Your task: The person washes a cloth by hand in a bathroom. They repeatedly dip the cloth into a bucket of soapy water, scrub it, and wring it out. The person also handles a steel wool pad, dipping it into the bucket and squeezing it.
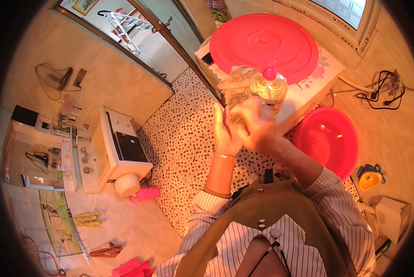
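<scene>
In front of my body, my left hand (226, 135) is held up with its palm turned inward and its thumb raised apart. A thin bangle circles its wrist. Over that palm lies my right hand (259, 130), blurred and touching it. Something golden-brown (240, 119) shows between the two hands; what it is and which hand has it is unclear. Just beyond stands a clear pump bottle (269, 88) of yellowish liquid, with a pink pump top and writing on it. To its left is a crumpled, translucent, bag-like thing (237, 81).
A large round pink lid (264, 43) rests on a floral-covered surface (314, 83). At right sits a pink plastic basin (326, 142). Spotted tiles (179, 128) cover the floor. A white cabinet (129, 166) stands left, near an open door (174, 34) with a stepladder (123, 29) beyond.
</scene>
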### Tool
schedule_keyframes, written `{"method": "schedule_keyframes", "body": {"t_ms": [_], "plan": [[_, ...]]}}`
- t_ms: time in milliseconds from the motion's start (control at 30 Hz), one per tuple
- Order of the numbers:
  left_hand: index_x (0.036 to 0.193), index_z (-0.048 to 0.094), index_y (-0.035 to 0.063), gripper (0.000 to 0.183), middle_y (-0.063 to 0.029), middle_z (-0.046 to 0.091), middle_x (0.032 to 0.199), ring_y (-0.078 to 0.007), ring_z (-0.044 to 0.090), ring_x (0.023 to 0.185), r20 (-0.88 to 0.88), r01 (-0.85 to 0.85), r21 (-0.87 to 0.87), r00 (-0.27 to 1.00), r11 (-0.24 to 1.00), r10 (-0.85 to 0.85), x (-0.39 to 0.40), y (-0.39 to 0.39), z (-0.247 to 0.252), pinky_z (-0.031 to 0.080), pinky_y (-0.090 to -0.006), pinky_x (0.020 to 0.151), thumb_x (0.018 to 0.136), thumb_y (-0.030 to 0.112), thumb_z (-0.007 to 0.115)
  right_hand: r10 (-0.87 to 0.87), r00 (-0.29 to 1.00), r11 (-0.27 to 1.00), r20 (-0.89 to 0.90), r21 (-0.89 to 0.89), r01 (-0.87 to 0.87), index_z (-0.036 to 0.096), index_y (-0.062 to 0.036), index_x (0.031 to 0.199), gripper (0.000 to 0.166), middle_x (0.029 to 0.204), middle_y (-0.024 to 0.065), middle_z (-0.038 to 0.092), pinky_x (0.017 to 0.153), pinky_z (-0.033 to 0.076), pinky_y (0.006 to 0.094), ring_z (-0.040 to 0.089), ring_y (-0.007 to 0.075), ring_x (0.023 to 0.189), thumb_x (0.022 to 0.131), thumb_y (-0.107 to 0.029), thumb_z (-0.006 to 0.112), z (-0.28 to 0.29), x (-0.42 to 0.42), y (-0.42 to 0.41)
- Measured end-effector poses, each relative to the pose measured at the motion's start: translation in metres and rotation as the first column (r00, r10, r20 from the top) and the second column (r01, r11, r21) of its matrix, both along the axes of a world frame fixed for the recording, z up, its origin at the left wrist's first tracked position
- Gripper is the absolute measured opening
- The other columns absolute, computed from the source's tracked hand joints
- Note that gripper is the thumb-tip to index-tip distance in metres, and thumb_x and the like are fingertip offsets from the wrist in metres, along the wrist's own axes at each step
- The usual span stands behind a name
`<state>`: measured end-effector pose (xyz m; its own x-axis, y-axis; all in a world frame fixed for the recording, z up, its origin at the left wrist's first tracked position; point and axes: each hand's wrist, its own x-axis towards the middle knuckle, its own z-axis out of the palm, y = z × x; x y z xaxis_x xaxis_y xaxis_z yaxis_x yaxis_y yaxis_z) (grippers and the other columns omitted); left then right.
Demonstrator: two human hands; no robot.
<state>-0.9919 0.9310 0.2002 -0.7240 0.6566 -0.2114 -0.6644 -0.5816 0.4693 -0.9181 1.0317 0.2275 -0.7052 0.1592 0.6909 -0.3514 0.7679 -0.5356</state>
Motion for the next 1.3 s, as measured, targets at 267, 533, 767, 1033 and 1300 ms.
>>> {"method": "schedule_keyframes", "body": {"t_ms": [267, 533, 767, 1033, 1300], "plan": [[0.120, 0.053, 0.0057, 0.051, -0.0180, 0.057, 0.120, -0.0346, 0.056, 0.109, 0.047, -0.082, 0.097, 0.996, 0.992, 0.078, -0.009, 0.007, 0.006, 0.047, -0.0556, 0.091, 0.095, 0.049, 0.046, -0.127, 0.896, 0.976, -0.426, 0.109, 0.190, 0.067, -0.0082, 0.100, 0.017, 0.095, 0.0106, 0.065, 0.074, 0.050, 0.0347, 0.062, 0.0278, 0.085, 0.085, -0.007, 0.059, 0.058, -0.027, 0.071], [0.112, 0.051, 0.0113, 0.034, -0.0105, 0.059, 0.112, -0.0290, 0.060, 0.100, -0.174, -0.191, 0.065, 0.964, 0.979, 0.200, -0.040, 0.082, 0.033, 0.053, -0.0500, 0.082, 0.095, 0.041, 0.051, -0.021, 0.977, 0.930, 0.212, -0.355, 0.097, 0.061, 0.0024, 0.108, 0.025, 0.083, 0.0037, 0.064, 0.067, 0.047, 0.0250, 0.057, 0.0100, 0.073, 0.096, -0.015, 0.047, 0.024, -0.109, 0.166], [0.135, 0.041, 0.0039, 0.046, -0.0085, 0.054, 0.114, -0.0178, 0.058, 0.098, -0.394, -0.384, -0.079, 0.860, 0.920, 0.325, -0.034, 0.103, 0.046, 0.051, -0.0306, 0.081, 0.096, 0.026, 0.054, 0.165, 0.935, 0.771, 0.314, -0.632, 0.076, 0.061, 0.0041, 0.107, 0.029, 0.081, 0.0038, 0.060, 0.068, 0.048, 0.0253, 0.056, 0.0100, 0.074, 0.097, -0.019, 0.047, 0.021, -0.118, 0.156], [0.132, 0.044, 0.0012, 0.039, -0.0095, 0.058, 0.110, -0.0166, 0.060, 0.094, -0.412, -0.414, -0.069, 0.841, 0.908, 0.352, -0.031, 0.095, 0.039, 0.053, -0.0302, 0.079, 0.097, 0.018, 0.053, 0.170, 0.935, 0.880, 0.312, -0.474, -0.002, 0.062, 0.0030, 0.107, 0.032, 0.089, 0.0119, 0.066, 0.076, 0.049, 0.0327, 0.062, 0.0225, 0.083, 0.094, -0.022, 0.048, 0.037, -0.099, 0.133], [0.129, 0.049, -0.0022, 0.035, -0.0090, 0.057, 0.119, -0.0151, 0.058, 0.100, -0.518, -0.437, -0.188, 0.805, 0.880, 0.289, -0.023, 0.087, 0.022, 0.051, -0.0291, 0.084, 0.098, 0.014, 0.051, -0.031, 0.875, 0.959, 0.484, -0.231, 0.162, 0.058, 0.0010, 0.112, 0.028, 0.084, 0.0161, 0.064, 0.074, 0.049, 0.0363, 0.063, 0.0267, 0.081, 0.095, -0.019, 0.047, 0.045, -0.095, 0.125]]}}
